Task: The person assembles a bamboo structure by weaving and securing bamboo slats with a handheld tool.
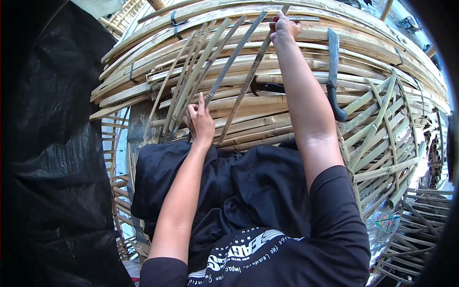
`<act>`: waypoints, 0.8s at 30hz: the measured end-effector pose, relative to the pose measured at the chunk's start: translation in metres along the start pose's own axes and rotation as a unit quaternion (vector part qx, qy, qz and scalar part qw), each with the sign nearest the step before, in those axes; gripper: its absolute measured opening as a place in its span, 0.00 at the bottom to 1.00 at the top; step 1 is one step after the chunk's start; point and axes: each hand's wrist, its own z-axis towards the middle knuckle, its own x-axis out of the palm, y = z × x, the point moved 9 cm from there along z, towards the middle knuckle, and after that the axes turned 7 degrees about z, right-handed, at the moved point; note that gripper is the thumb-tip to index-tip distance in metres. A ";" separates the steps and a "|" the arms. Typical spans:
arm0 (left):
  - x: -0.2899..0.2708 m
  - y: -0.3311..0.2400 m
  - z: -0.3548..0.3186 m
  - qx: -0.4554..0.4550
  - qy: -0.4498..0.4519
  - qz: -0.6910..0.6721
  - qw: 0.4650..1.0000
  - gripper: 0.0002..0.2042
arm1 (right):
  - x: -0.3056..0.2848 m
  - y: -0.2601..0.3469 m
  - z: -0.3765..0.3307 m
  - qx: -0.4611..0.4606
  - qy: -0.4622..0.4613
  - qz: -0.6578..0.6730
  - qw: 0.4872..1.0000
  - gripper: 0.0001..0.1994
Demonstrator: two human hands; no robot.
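My right hand reaches far forward, its fingers closed around the upper end of a long, narrow bamboo strip. That strip slants down toward my lap. Closer in, my left hand has its index finger stretched out and its other fingers curled at a greyish bamboo strip; part of its grip is hidden. Just left of it, several thin bamboo strips lean side by side across a large stack of split bamboo.
A machete with a curved dark handle lies on the stack right of my forearm. Near the middle is a black-handled tool. A woven bamboo lattice stands at the right, with black sheeting at the left.
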 end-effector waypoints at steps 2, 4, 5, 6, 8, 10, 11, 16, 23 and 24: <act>-0.006 0.002 0.000 0.009 -0.011 -0.005 1.000 0.29 | -0.005 -0.002 -0.017 -0.010 -0.015 0.013 1.000 0.35; 0.000 0.017 -0.004 -0.006 0.012 -0.048 0.999 0.28 | -0.016 -0.007 -0.032 -0.005 -0.037 0.038 0.999 0.43; 0.002 0.027 -0.004 -0.008 0.034 -0.032 0.999 0.25 | -0.024 -0.010 -0.040 0.005 -0.058 0.034 0.998 0.42; 0.010 0.036 -0.006 -0.001 0.053 -0.001 0.999 0.23 | -0.035 -0.012 -0.045 0.003 -0.069 0.035 0.997 0.43; 0.019 0.046 -0.004 0.003 0.073 0.044 0.996 0.22 | -0.054 -0.016 -0.047 0.006 -0.082 0.055 0.995 0.46; 0.022 0.065 0.002 0.000 0.061 0.063 0.996 0.23 | -0.067 -0.021 -0.057 -0.005 -0.079 0.078 0.994 0.43; 0.023 0.080 0.005 -0.007 0.054 0.067 0.996 0.24 | -0.070 -0.025 -0.066 -0.010 -0.068 0.081 0.994 0.42; 0.003 0.128 0.022 -0.067 -0.033 0.074 0.994 0.18 | -0.075 -0.057 -0.099 0.024 -0.073 0.090 0.993 0.28; 0.009 0.135 0.007 -0.077 -0.033 0.042 0.996 0.23 | -0.079 -0.094 -0.136 0.069 -0.093 0.097 0.989 0.27; -0.002 0.107 0.010 -0.048 -0.070 0.038 0.996 0.23 | -0.078 -0.094 -0.136 0.073 -0.079 0.090 0.990 0.25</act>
